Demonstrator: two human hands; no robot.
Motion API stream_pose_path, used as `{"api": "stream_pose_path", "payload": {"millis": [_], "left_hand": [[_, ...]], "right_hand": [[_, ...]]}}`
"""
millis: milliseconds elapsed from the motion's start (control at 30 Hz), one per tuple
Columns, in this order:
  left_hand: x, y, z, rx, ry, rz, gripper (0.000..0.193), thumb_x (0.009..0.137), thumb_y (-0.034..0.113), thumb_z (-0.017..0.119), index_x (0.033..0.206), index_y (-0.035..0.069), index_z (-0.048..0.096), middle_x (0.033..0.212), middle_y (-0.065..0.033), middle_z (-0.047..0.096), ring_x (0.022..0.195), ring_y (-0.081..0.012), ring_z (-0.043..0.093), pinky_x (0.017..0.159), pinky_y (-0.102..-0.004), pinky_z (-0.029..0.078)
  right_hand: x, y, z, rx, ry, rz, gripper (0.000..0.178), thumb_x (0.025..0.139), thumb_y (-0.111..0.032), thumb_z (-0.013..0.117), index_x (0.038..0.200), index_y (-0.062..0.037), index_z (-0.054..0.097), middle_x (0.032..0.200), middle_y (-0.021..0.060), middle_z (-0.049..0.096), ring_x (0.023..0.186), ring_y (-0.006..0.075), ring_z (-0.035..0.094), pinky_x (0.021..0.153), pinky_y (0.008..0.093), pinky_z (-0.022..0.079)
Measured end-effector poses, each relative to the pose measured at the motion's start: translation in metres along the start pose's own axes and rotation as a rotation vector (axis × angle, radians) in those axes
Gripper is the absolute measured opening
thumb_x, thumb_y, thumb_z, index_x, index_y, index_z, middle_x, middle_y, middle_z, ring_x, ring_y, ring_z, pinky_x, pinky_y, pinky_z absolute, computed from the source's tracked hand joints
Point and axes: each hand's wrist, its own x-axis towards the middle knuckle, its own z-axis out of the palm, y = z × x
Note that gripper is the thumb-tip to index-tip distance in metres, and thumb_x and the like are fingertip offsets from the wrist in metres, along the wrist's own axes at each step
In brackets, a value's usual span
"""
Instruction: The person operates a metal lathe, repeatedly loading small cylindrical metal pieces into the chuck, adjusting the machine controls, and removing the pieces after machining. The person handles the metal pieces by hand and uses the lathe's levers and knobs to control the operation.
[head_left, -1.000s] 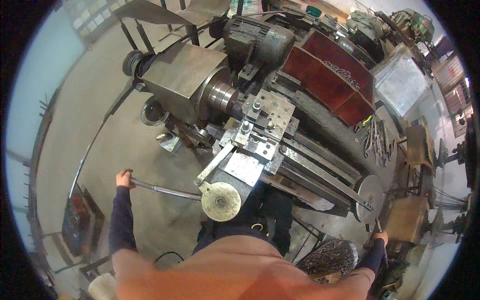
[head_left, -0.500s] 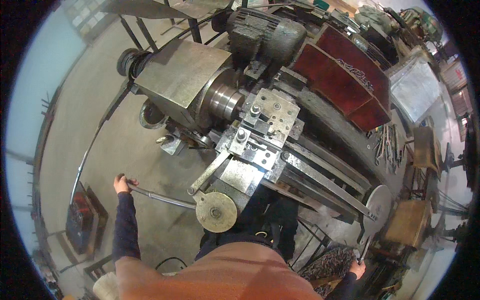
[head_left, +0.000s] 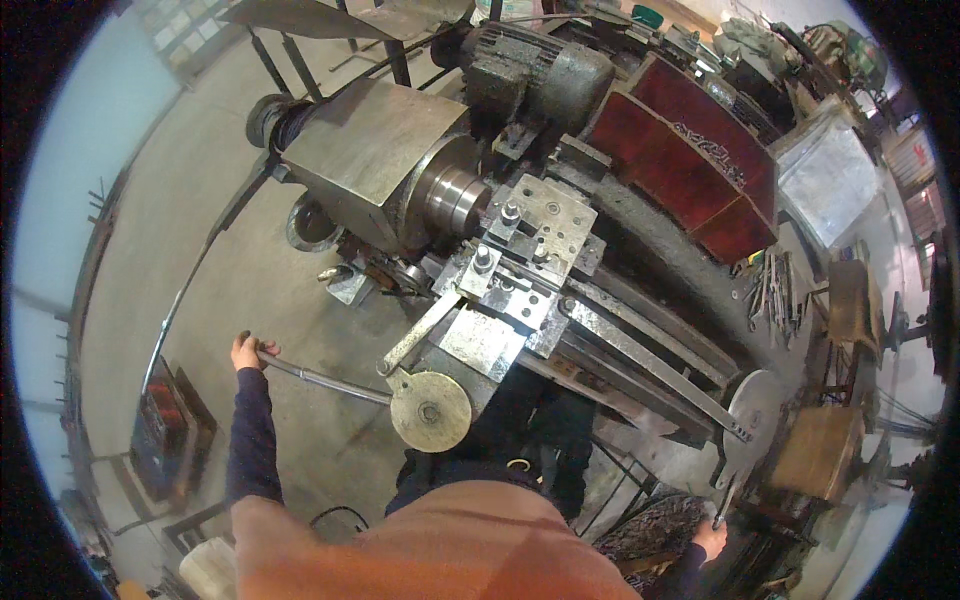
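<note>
I look down on a metal lathe (head_left: 400, 160). My left hand (head_left: 246, 352) grips the end of a long steel lever bar (head_left: 325, 380) that runs to a round disc (head_left: 430, 410) at the front of the carriage. My right hand (head_left: 708, 538), low at the right, holds the handle of the tailstock-end handwheel (head_left: 745, 420). The chuck (head_left: 455, 198) faces the square tool post (head_left: 535, 235), which carries several bolts.
A red chip tray (head_left: 690, 150) lies behind the lathe bed. A motor (head_left: 545, 70) sits on top at the back. Hand tools (head_left: 775, 285) hang at the right beside wooden stools (head_left: 820, 450). Concrete floor (head_left: 190, 200) spreads to the left, with a dark box (head_left: 165, 430).
My view has shifted slightly closer to the lathe. My right hand has dropped lower at the handwheel. My left hand stays on the lever bar.
</note>
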Motion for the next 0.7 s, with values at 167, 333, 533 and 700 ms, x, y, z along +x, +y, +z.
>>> {"api": "stream_pose_path", "payload": {"millis": [167,333,533,700], "left_hand": [[-0.035,-0.001,0.026,-0.242,0.159,-0.211,0.036,0.076,0.006,0.048,0.103,-0.016,0.036,0.078,-0.0298,0.057,0.054,-0.0393,0.059,0.05,-0.0454,0.053],[-0.023,0.017,0.096,0.082,0.049,-0.123,0.021,0.071,-0.001,0.044,0.081,-0.019,0.045,0.069,-0.025,0.058,0.051,-0.0336,0.061,0.048,-0.0394,0.053],[0.021,-0.006,0.193,0.196,-0.211,0.109,0.02,0.072,0.0,0.045,0.088,-0.012,0.047,0.068,-0.0224,0.059,0.05,-0.0299,0.061,0.044,-0.0357,0.051],[0.028,-0.011,0.194,0.156,-0.265,0.175,0.022,0.073,0.001,0.045,0.094,-0.005,0.048,0.067,-0.0203,0.06,0.048,-0.0269,0.061,0.04,-0.0326,0.049]], "right_hand": [[0.083,0.032,0.015,-0.14,-0.04,-0.105,0.043,0.065,-0.035,0.06,0.102,-0.0127,0.062,0.094,0.0144,0.063,0.087,0.0349,0.06,0.073,0.0448,0.046],[0.124,0.035,0.017,-0.093,0.044,-0.192,0.037,0.064,-0.029,0.062,0.095,-0.0084,0.064,0.091,0.0167,0.063,0.087,0.0348,0.06,0.074,0.0447,0.046],[0.103,0.053,0.039,-0.096,0.028,-0.043,0.035,0.066,-0.026,0.064,0.092,-0.002,0.061,0.095,0.0173,0.063,0.09,0.0333,0.06,0.077,0.0403,0.048],[0.03,0.031,0.024,-0.058,-0.039,0.077,0.032,0.069,-0.027,0.059,0.089,-0.0032,0.062,0.096,0.0183,0.063,0.091,0.0354,0.06,0.08,0.0428,0.046]]}}
